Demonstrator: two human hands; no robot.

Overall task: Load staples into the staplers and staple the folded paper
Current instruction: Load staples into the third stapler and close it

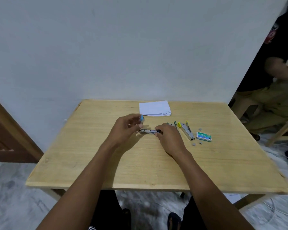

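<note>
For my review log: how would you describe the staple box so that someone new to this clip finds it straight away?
Start at the wooden table and go to its right half, past the person's right hand. Just right of the yellow stapler lies the staple box, the only small green and white carton there.

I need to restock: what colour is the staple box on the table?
Mostly green staple box, clearest in the head view.

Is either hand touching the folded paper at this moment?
No, the folded paper lies near the far edge of the table, while the left hand and right hand both hold the blue stapler.
</note>
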